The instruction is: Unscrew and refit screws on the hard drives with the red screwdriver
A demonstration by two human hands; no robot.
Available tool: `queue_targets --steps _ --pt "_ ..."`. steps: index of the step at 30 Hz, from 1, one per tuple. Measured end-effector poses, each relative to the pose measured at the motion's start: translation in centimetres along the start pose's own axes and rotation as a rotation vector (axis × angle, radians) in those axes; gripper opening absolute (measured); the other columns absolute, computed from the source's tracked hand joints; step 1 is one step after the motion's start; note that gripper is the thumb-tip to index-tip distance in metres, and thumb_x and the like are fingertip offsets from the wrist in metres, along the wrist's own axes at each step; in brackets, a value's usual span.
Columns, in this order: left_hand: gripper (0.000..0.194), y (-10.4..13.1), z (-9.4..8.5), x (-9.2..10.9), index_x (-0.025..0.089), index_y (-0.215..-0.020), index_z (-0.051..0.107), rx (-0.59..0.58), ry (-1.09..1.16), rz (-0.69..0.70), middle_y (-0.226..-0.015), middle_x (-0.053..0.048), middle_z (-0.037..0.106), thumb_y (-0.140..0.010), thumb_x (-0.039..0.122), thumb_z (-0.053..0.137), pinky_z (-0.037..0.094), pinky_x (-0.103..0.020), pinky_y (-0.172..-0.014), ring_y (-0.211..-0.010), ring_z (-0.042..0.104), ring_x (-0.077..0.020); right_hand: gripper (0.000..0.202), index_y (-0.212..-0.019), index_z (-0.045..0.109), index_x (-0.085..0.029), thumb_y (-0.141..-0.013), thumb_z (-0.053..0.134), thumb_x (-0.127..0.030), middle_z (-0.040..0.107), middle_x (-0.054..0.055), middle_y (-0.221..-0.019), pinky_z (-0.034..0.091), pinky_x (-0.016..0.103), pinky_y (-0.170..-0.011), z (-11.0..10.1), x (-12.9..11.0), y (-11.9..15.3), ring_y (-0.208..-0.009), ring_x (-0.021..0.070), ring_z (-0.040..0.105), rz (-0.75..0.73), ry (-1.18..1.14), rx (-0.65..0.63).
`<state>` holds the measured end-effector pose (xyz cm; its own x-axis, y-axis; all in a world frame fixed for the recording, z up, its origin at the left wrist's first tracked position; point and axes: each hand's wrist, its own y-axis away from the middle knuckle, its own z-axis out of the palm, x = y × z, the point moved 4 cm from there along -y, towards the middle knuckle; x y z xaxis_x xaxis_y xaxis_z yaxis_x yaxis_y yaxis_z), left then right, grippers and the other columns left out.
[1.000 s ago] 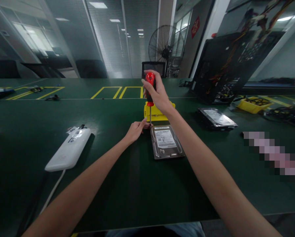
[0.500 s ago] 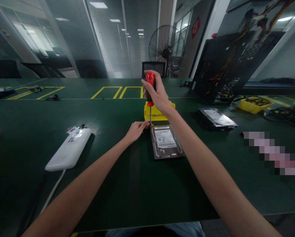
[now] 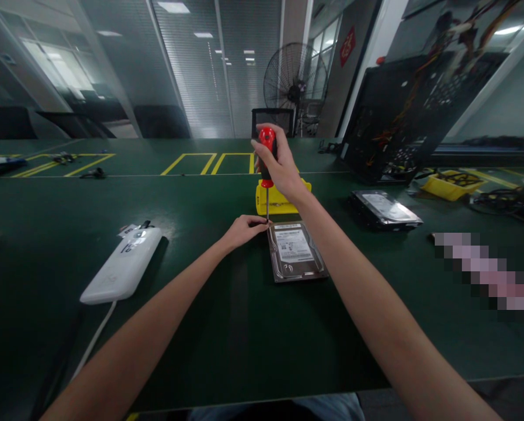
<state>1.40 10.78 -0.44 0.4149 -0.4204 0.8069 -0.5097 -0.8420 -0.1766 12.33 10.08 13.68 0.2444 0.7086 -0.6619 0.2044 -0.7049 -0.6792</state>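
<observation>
My right hand [image 3: 279, 161] is wrapped round the handle of a red and black screwdriver [image 3: 267, 175], held upright. Its shaft points down to the far left corner of a hard drive [image 3: 293, 248], which lies label up on the table. At that corner, beside the screwdriver's tip, the fingers of my left hand [image 3: 244, 231] are pinched together. What they hold, if anything, is too small to make out. Just behind the drive stands a yellow bin [image 3: 266, 202] with small parts in it, partly hidden by my right hand and wrist.
A second hard drive [image 3: 385, 209] lies to the right, in front of an open black computer case [image 3: 384, 123]. Farther right are a yellow tray [image 3: 450, 186] with cables and a pixelated strip [image 3: 485, 269]. A white corded device [image 3: 121, 263] lies left on the green table [image 3: 209, 351].
The left fingers have shifted slightly at the screwdriver's tip, now reaching closer to the drive's corner. The right hand keeps its grip on the screwdriver in nearly the same place.
</observation>
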Motion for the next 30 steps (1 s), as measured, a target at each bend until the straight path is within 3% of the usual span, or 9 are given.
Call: queue_targets --steps 5,13,18,23,30 --pt "0.031 0.0 -0.1 -0.3 0.020 -0.103 0.067 -0.022 0.013 -0.019 -0.107 -0.005 0.067 -0.079 0.031 0.052 0.044 -0.034 -0.085 -0.096 0.060 -0.0220 0.046 -0.125 0.030 -0.031 -0.087 0.037 -0.055 0.049 0.006 -0.115 0.053 0.039 -0.080 0.0 0.3 -0.2 -0.091 0.0174 0.059 0.006 -0.051 0.007" --pt "0.027 -0.1 0.1 -0.3 0.019 -0.099 0.069 0.016 0.032 0.003 -0.107 -0.004 0.067 -0.079 0.029 0.052 0.040 -0.034 -0.095 -0.102 0.059 -0.0199 0.051 -0.126 0.021 -0.035 -0.084 0.041 -0.056 0.050 0.007 -0.117 0.054 0.042 -0.079 -0.2 1.7 -0.4 -0.092 0.0189 0.060 0.022 -0.096 0.081" --pt "0.028 0.1 0.0 -0.4 0.019 -0.100 0.068 0.039 0.032 0.004 -0.107 -0.005 0.067 -0.080 0.032 0.053 0.040 -0.036 -0.094 -0.102 0.060 -0.0206 0.051 -0.127 0.019 -0.035 -0.085 0.042 -0.053 0.049 0.008 -0.119 0.052 0.045 -0.082 -0.2 1.3 -0.2 -0.095 0.0205 0.059 0.025 -0.094 0.027" --pt "0.032 0.5 0.0 0.1 0.020 -0.101 0.068 0.052 0.067 0.019 -0.106 -0.006 0.068 -0.080 0.040 0.054 0.044 -0.034 -0.090 -0.098 0.061 -0.0207 0.047 -0.121 0.030 -0.034 -0.083 0.047 -0.054 0.051 0.007 -0.115 0.052 0.045 -0.082 -0.4 1.0 0.0 -0.094 0.0209 0.058 0.015 -0.098 0.091" --pt "0.035 0.4 0.3 0.7 0.019 -0.090 0.071 0.161 -0.025 0.005 -0.085 -0.006 0.072 -0.077 0.048 0.057 0.048 -0.032 -0.073 -0.074 0.065 -0.0199 0.047 -0.122 0.029 -0.034 -0.084 0.039 -0.059 0.052 0.007 -0.111 0.052 0.044 -0.078 -0.3 0.7 0.0 -0.094 0.0216 0.058 -0.012 -0.053 0.078"
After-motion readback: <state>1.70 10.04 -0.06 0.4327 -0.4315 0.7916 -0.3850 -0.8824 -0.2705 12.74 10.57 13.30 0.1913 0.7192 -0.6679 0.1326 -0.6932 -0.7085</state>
